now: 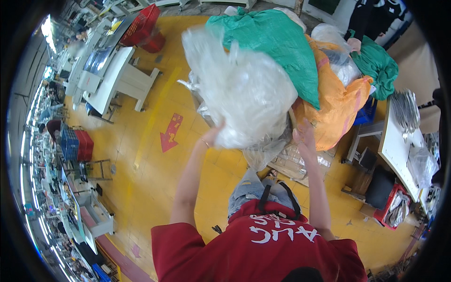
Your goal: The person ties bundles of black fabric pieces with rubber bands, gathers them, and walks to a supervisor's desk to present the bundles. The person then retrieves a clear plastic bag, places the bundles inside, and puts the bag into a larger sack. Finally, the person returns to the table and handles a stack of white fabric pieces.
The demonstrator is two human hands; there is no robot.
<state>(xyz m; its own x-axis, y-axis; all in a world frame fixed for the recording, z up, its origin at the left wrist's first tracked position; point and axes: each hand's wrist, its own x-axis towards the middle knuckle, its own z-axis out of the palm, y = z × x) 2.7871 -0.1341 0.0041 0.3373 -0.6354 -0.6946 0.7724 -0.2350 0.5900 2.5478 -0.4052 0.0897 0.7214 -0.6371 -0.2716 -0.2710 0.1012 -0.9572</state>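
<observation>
A bulky clear plastic bundle (256,91) is seen at 12 o'clock, just above the centre, its upper part blurred. Its lower-left edge is met by the left hand (213,136); the fingers there are partly covered and blurred, so it cannot be told whether they are pinched or spread. The right hand (305,136) is raised at 3 o'clock, beside the bundle's lower right and in front of an orange sack (336,103) at 2 o'clock. Its fingers appear loosely parted from the thumb; whether plastic is touched by them cannot be told. The bundle is overlapped with a large green sack (272,44) at 1 o'clock. Flattened cardboard (296,164) is laid on the yellow floor (155,188) between 3 and 4 o'clock. A red arrow (171,131) is marked on the floor at 9 o'clock, a red basket (152,42) is placed at 11, and a white table (392,145) is set at 3
</observation>
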